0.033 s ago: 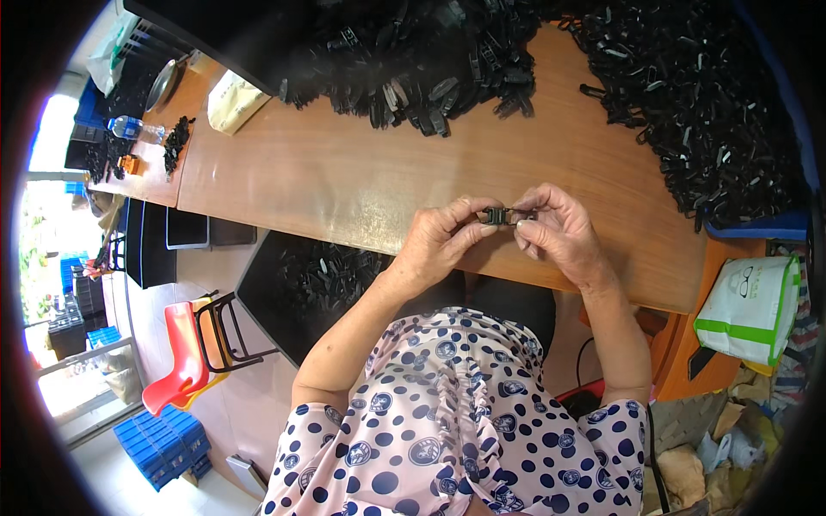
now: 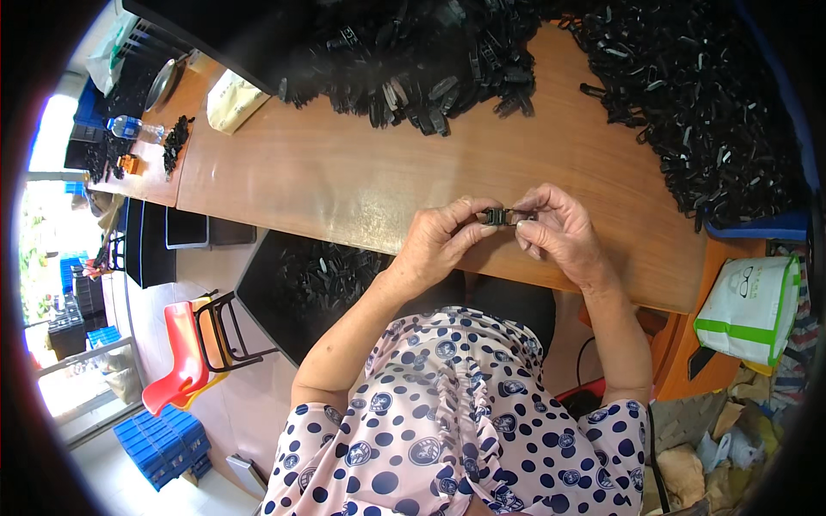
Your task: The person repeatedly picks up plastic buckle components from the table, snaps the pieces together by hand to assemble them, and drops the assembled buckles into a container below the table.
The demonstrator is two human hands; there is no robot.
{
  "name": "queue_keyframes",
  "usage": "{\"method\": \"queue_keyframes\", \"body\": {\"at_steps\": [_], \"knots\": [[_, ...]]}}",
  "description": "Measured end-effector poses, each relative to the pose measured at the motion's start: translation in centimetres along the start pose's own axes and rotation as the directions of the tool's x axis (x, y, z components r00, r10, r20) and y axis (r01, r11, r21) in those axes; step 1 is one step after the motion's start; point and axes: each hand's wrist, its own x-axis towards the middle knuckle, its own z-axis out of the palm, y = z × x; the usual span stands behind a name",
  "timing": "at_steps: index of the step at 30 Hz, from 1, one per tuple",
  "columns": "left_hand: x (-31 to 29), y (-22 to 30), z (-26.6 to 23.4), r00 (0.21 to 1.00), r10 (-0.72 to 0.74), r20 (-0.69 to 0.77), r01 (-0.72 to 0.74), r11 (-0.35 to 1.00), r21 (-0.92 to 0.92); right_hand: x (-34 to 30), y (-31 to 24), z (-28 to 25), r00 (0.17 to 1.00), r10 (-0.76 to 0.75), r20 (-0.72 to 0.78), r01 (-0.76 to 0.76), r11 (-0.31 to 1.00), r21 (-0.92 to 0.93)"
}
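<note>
Over the near edge of the wooden table [image 2: 344, 172], both hands meet at a small black plastic part [image 2: 495, 216] with ridges, something like a clip or buckle. My left hand [image 2: 443, 236] pinches its left end between thumb and fingertips. At the right end, my right hand [image 2: 559, 232] pinches a small dark piece that meets or joins the ridged part; fingers hide most of it. I cannot tell whether the two are one item. A pile of long black plastic pieces [image 2: 413, 77] lies beyond my hands, and a heap of smaller black parts [image 2: 688, 112] lies to the right.
A black tray [image 2: 267, 284] holding black parts sits below the table edge on the left. Blue sheeting or a bin rim [image 2: 757, 225] borders the right heap. A white-and-green bag [image 2: 747, 301] stands at right, a red chair [image 2: 182, 357] at left.
</note>
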Motion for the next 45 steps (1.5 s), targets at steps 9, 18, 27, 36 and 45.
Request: {"method": "queue_keyframes", "body": {"at_steps": [9,18,27,36,45], "knots": [[0.4,-0.1,-1.1,0.959,0.244,0.143,-0.281,0.879,0.385,0.1,-0.3,-0.6,0.952,0.300,-0.060,-0.303,0.952,-0.051],[0.5,-0.3,-0.7,0.969,0.154,0.196,-0.210,0.927,0.311,0.3,1.0,-0.6,0.903,0.424,-0.065,-0.416,0.903,0.106],[1.1,-0.5,-0.1,0.976,0.063,0.209,-0.122,0.951,0.283,1.4,1.1,-2.3,0.844,0.536,0.021,-0.536,0.839,0.094],[2.7,-2.5,1.6,0.988,-0.139,-0.062,0.104,0.916,-0.388,3.4,0.4,-1.2,0.920,0.390,0.026,-0.387,0.898,0.211],[4.6,-3.2,1.4,0.997,0.063,0.049,-0.053,0.983,-0.176,3.4,1.7,-2.8,0.951,0.261,0.167,-0.282,0.953,0.115]]}}
